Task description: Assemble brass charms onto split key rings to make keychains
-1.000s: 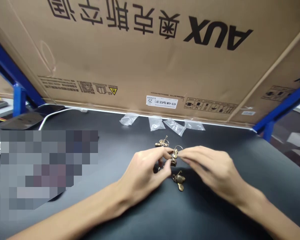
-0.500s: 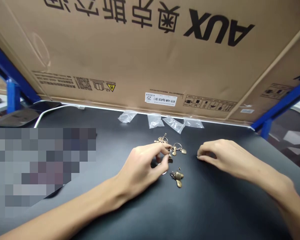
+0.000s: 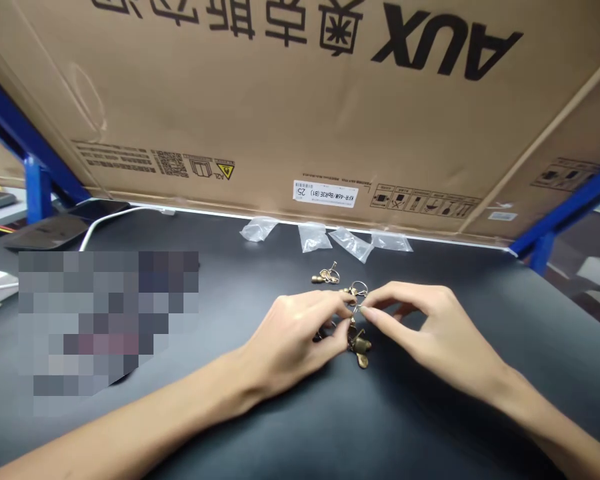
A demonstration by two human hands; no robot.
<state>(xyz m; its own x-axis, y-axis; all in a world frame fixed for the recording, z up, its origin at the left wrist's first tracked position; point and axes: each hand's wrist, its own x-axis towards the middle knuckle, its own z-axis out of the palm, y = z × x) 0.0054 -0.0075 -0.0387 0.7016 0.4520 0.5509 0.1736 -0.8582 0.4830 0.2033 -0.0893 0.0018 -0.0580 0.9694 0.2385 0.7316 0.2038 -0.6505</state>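
My left hand (image 3: 300,340) pinches a small metal keychain (image 3: 353,321) between thumb and forefinger; its charms are mostly hidden behind the fingers. My right hand (image 3: 425,327) meets it there, thumb and forefinger closed at the keychain's ring, where a tiny piece in the fingertips is too small to name. Three bronze-coloured keychains lie close by on the dark table: one (image 3: 326,276) beyond my left hand, another (image 3: 359,287) with its round ring just beyond the fingertips, and a third (image 3: 361,346) with rounded charms below them.
Several clear plastic bags (image 3: 314,237) line the table's back edge. Behind them stands a big cardboard box (image 3: 260,113) between blue metal posts (image 3: 39,190). A white cable (image 3: 93,230) and a dark flat device (image 3: 47,232) are at the left, near a blurred-out patch.
My right hand has moved left from the bare tabletop to the keychain in my left hand. My left hand has shifted slightly right, and the fingertips of both hands now meet.
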